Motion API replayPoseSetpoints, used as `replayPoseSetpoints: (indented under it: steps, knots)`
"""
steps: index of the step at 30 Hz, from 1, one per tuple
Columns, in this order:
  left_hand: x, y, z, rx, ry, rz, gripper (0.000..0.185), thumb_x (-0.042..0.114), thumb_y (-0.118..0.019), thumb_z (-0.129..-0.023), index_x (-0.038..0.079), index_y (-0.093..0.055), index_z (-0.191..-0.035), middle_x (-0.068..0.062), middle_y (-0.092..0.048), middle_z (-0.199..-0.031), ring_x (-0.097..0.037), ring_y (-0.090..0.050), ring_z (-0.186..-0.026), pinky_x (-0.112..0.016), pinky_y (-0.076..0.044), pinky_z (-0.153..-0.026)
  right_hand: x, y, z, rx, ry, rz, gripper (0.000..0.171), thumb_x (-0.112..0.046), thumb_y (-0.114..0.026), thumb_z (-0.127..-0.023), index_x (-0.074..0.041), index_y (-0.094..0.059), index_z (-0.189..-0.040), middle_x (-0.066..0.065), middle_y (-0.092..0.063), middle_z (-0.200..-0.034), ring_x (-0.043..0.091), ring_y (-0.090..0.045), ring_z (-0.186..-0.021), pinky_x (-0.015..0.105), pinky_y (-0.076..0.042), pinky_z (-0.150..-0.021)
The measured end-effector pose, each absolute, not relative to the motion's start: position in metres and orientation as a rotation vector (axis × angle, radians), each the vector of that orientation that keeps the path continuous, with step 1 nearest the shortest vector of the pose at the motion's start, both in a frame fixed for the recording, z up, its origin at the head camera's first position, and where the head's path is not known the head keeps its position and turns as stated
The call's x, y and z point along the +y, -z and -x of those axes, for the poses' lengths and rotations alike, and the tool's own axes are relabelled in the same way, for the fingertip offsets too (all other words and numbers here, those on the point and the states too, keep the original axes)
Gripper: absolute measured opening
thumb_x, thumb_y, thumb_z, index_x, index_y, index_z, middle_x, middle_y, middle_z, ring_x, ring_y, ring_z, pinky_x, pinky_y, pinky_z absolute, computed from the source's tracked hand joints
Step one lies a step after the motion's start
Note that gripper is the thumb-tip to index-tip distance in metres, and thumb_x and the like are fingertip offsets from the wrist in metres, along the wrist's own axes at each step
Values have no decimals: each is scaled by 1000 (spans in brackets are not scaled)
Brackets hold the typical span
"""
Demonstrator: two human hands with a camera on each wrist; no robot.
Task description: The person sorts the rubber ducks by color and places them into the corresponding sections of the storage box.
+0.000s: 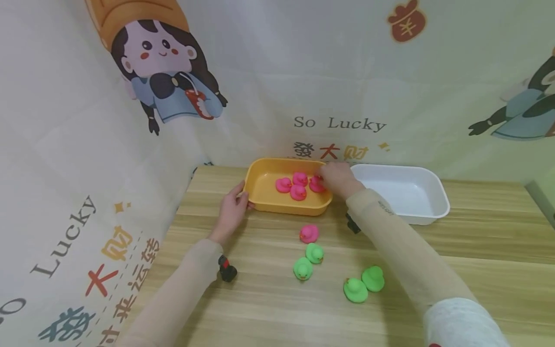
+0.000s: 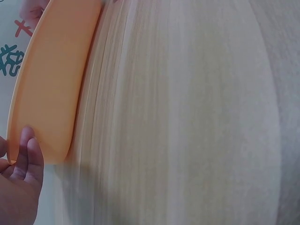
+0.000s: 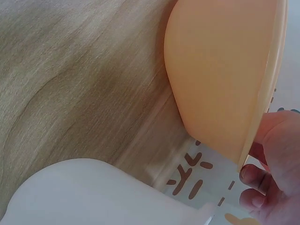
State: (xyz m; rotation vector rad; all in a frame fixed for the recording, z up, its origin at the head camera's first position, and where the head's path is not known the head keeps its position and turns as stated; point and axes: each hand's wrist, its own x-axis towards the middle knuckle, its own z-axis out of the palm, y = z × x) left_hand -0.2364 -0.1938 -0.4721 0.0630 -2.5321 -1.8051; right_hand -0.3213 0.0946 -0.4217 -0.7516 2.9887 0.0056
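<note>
A yellow-orange plastic basin (image 1: 277, 207) stands near the back of the table with several pink rubber ducks (image 1: 298, 192) inside. My left hand (image 1: 232, 209) grips its left end, and in the left wrist view the fingers (image 2: 33, 154) lie against the outer wall. At the opposite end, my right hand (image 1: 340, 178) holds the basin's right rim. The right wrist view shows its fingertips (image 3: 255, 177) at the rim corner, partly behind the wall. One pink duck (image 1: 309, 233) sits on the table in front of the basin.
A white basin (image 1: 427, 218) stands to the right, partly behind my right forearm. Two green ducks (image 1: 303, 268) sit in front of the pink one, and another green pair (image 1: 355, 290) sits farther right. A printed cloth (image 1: 260, 96) hangs behind the wooden table (image 1: 269, 299).
</note>
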Motion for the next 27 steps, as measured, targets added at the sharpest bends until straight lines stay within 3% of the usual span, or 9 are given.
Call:
replayPoseSetpoints:
  steps: [5,11,14,18,23,27]
  knots:
    - [-190,475,237,-2512,1848,-66,48,13,-41,-100,5,-28,-146,-22,-57,-117,-23,-63,-82,-37,-56,-79,98,420,320,3007,-19,738,13,-24,-60,-91,-16,-70,-95,4,-64,-78,25,-55,-76,38,-50,-67]
    - [-190,476,237,-2509,1830,-64,48,13,-41,-101,4,-29,-146,-24,-59,-114,-27,-64,-83,-36,-57,-78,103,416,317,2998,135,720,22,-26,-60,-91,-12,-67,-106,4,-66,-86,24,-56,-79,38,-49,-71]
    - [-190,473,234,-2509,1804,-33,47,12,-41,-100,1,-30,-145,-25,-56,-120,-31,-64,-83,-37,-57,-77,108,413,312,3031,270,753,26,-24,-59,-90,-10,-66,-112,5,-68,-92,24,-58,-84,39,-51,-74]
    - [-190,470,232,-2511,1799,-18,47,11,-42,-100,0,-30,-144,-25,-55,-120,-32,-64,-82,-35,-57,-76,114,409,300,3093,423,829,23,-21,-60,-89,-9,-67,-107,4,-67,-93,23,-59,-84,38,-52,-75]
    - [-194,482,239,-2524,1769,-28,48,15,-43,-100,3,-30,-145,-22,-61,-106,-26,-64,-79,-33,-57,-74,119,399,274,3107,483,902,20,-26,-61,-90,-12,-67,-103,0,-63,-93,19,-56,-83,34,-52,-72]
    - [-195,479,241,-2521,1772,-14,48,15,-42,-100,3,-29,-145,-23,-58,-115,-26,-64,-80,-38,-57,-76,124,392,254,3092,506,989,18,-26,-61,-90,-14,-66,-103,0,-63,-94,18,-57,-84,32,-52,-71]
